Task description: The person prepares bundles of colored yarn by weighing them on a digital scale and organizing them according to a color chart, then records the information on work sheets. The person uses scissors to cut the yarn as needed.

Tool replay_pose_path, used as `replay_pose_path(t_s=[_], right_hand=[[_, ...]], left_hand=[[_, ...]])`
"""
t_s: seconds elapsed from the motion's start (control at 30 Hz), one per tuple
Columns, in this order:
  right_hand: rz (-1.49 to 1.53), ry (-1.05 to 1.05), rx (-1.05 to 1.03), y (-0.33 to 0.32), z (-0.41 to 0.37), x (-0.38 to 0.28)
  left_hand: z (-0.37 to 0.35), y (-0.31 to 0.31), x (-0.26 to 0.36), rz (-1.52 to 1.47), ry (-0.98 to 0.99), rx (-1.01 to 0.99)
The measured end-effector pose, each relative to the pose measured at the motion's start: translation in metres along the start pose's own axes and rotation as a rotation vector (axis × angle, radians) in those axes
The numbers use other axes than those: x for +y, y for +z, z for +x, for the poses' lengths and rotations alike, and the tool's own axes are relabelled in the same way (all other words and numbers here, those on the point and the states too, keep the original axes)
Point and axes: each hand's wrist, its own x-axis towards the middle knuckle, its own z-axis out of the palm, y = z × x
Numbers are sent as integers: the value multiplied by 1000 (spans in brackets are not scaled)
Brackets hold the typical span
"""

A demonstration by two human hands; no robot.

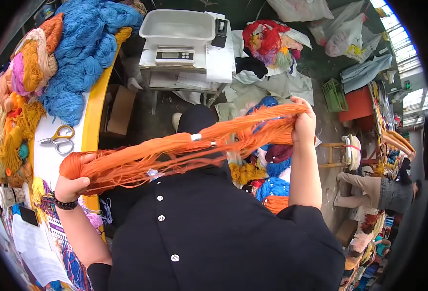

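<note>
A long hank of orange yarn point(160, 151) stretches across in front of my body, with white ties around its strands near the middle. My left hand point(73, 183) grips the bunched end at the left, and the thumb lies over the yarn. At the other end my right hand point(303, 122) is closed around the loop, held a little higher. Between the hands the strands part into an upper taut bundle and looser lower ones. Near my left hand, a pair of scissors point(58, 139) with a yellow and a grey handle lies on the table point(91, 116).
Blue yarn point(80, 53) and orange and yellow hanks point(17, 114) are heaped on the left. A digital scale point(174, 56) carries a white plastic tub point(177, 26) ahead. Colourful yarn lies at right. Another person point(386, 191) bends over at far right, beside a stool point(352, 153).
</note>
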Motion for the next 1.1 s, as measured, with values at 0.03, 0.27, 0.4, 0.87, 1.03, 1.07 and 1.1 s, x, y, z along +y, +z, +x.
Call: replay_pose_path(t_s=[0.03, 0.27, 0.4, 0.87, 1.03, 1.07, 1.1], right_hand=[[-35, -63, 49, -12, 0, 6], [-189, -125, 398, -94, -6, 78], [-414, -223, 386, -101, -28, 99], [-816, -102, -812, 59, -110, 104], [-926, -206, -953, 99, -120, 121], [-966, -211, -909, 102, -116, 129], [-868, -156, -878, 104, -110, 135]], left_hand=[[0, 0, 1, 0, -2, -2], [-7, -1, -7, 82, -35, 80], [-17, -38, -24, 80, 21, 230], [-36, -82, 93, -105, 547, 214], [-61, -89, 166, -22, 751, 266], [-57, -82, 167, -11, 738, 257], [-49, -74, 163, -4, 712, 244]])
